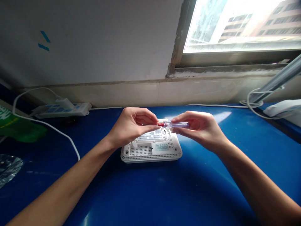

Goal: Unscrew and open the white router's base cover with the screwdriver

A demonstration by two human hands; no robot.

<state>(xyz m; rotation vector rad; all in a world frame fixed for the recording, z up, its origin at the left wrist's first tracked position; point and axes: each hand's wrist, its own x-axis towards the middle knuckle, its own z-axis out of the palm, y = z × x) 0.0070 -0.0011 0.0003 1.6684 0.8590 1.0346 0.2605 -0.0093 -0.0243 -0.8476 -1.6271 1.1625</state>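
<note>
Between our two hands, one screwdriver (175,125) lies level, its clear, purple-tinted handle toward our right and its red collar and thin shaft toward our left. Our left hand (130,125) has its fingers (147,117) curled closed, pinching the red collar and shaft against the thumb. Our right hand (197,130) has its fingers (188,116) closed around the handle, with the thumb beneath it, so both hands grip the one tool and their fingertips nearly meet.

Just below the screwdriver sits one white router (151,153), lying upside down with its perforated underside facing up. We count two labels on that underside, one printed with codes and one smaller, and our hands hide part of the router. It rests on a blue surface (211,191), apart from everything else there.

Farther left on the surface lie one power strip (62,110) with a white plug in it, a white cable (47,125), a green bag (18,127) and a crumpled clear plastic sheet (8,168). To the right sit a coiled white cable (251,103) and a white device (283,108). Above the surface's far edge, one window (242,26) shows buildings outside.
</note>
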